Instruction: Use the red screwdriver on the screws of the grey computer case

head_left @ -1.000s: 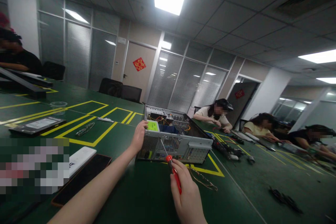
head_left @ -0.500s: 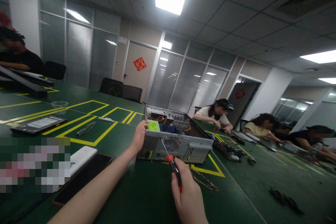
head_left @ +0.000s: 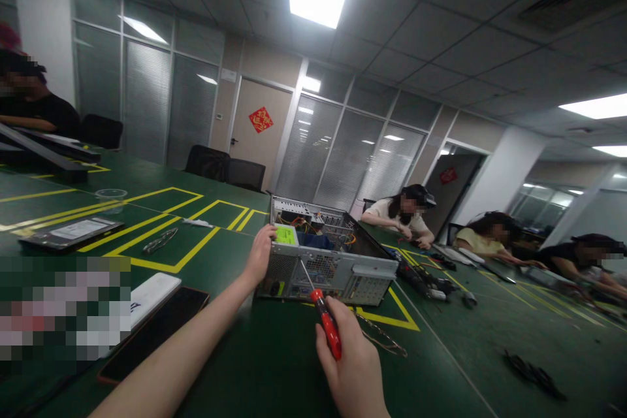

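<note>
An open computer case [head_left: 369,274] lies on the green table, its rear panel toward me and wires showing inside. My left hand [head_left: 259,253] is closed over the case's near left corner, beside a power supply with a bright green label [head_left: 285,235]. In my right hand [head_left: 355,356] is a red-and-black screwdriver [head_left: 327,323], its handle held between thumb and fingers. The screwdriver's shaft slants up and left, its tip at the rear panel just below the power supply's edge. Whether a screw sits under the tip is too small to tell.
Left on the table are a hard drive [head_left: 73,234], a clear plastic cup [head_left: 111,199], a cable bundle [head_left: 160,241] and a dark phone [head_left: 157,333]. A looped cable [head_left: 385,336] lies right of my right hand, black cables [head_left: 533,373] farther right. Several people sit around the table.
The screwdriver handle has turned, showing more red where black faced me. My right thumb and fingers have shifted around it. The left hand and the case stay put.
</note>
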The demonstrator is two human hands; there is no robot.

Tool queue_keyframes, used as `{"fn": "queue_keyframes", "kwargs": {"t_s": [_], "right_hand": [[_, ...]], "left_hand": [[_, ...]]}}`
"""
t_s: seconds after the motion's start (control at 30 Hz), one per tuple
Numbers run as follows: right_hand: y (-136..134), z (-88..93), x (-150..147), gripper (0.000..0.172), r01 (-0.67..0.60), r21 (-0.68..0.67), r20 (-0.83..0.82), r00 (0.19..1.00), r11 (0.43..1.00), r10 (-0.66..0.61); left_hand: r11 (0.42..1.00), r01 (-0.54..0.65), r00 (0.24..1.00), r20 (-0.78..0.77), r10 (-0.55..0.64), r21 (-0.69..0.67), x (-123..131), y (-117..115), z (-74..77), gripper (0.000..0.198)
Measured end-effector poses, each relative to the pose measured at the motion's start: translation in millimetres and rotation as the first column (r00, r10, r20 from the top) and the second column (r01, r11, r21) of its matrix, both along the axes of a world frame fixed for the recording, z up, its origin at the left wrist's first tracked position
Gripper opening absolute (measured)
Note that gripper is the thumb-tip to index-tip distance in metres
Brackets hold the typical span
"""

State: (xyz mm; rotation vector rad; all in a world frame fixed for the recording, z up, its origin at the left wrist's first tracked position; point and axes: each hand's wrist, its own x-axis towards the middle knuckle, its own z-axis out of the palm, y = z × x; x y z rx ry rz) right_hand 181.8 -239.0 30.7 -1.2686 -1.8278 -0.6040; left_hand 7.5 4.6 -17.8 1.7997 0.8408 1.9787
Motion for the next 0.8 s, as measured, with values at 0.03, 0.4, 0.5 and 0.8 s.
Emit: {"fn": "queue_keyframes", "kwargs": {"t_s": [0.03,0.4,0.5,0.8], "right_hand": [[0,1.0,0,0.034,0.002,0.027,0.024,1.000,1.000,-0.003],[-3,9.2,3,0.020,-0.041,0.147,0.105,0.994,0.988,0.026],[-5,5.7,3,0.022,-0.091,0.146,0.122,0.990,0.985,0.073],[8,-34.0,-22,0.028,-0.227,-0.096,0.085,0.968,0.969,0.235]], "left_hand": [[1.000,-0.001,1.000,0.004,0.001,0.000,0,0,0.0,0.043],[1.000,0.011,1.000,0.005,-0.011,-0.018,0,-1,0.6,0.046],[1.000,0.012,1.000,0.004,-0.012,-0.023,0,-2,1.9,0.047],[1.000,0.011,1.000,-0.012,-0.011,-0.019,-1,-4,3.1,0.050]]}}
